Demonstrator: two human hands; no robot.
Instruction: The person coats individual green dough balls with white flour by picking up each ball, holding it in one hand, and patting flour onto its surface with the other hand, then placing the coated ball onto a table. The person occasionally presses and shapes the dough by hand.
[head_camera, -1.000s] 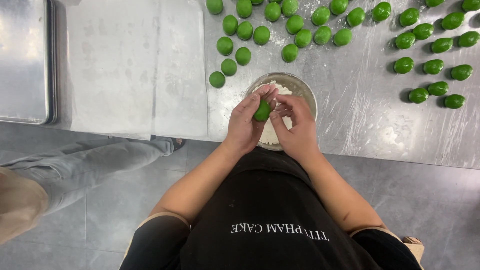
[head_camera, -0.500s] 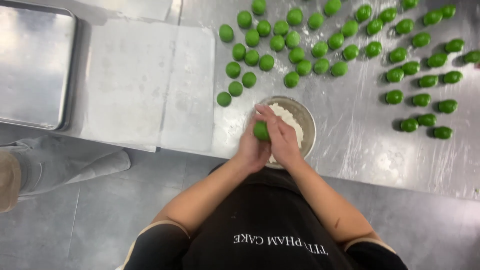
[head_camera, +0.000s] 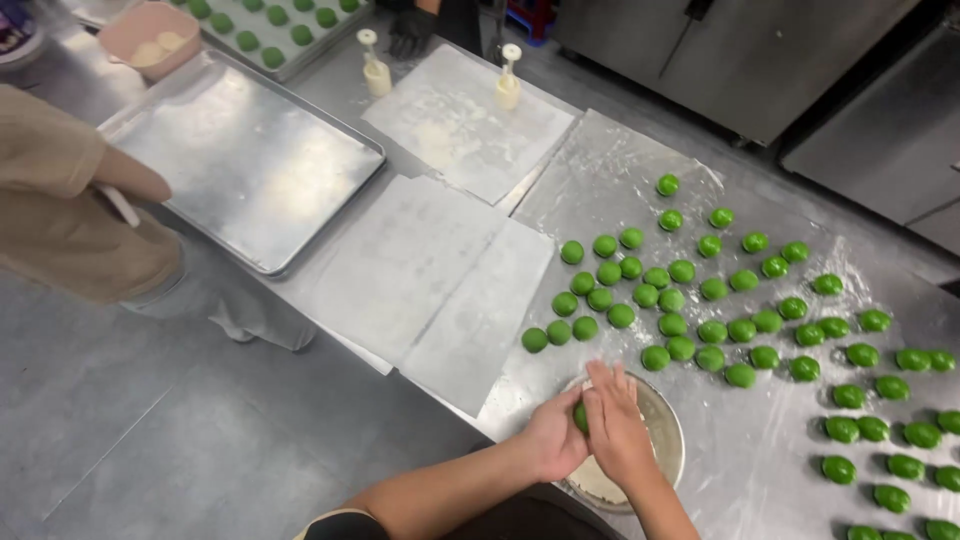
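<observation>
Green dough ball (head_camera: 580, 416) sits pinched between your left hand (head_camera: 553, 437) and right hand (head_camera: 617, 428), fingers closed round it, over the bowl (head_camera: 668, 420).

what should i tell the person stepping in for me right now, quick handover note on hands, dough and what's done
Left hand and right hand are pressed together around one green dough ball, held over the round metal bowl of white flour at the table edge.
Done: many green balls sit in loose rows on the floured steel table, from the middle out to the right.
Left: the ball in hand is not yet set down.
Nearby: bare parchment sheets and a bare metal tray to the left, two white press moulds at the far side. Another person stands at the left.
</observation>
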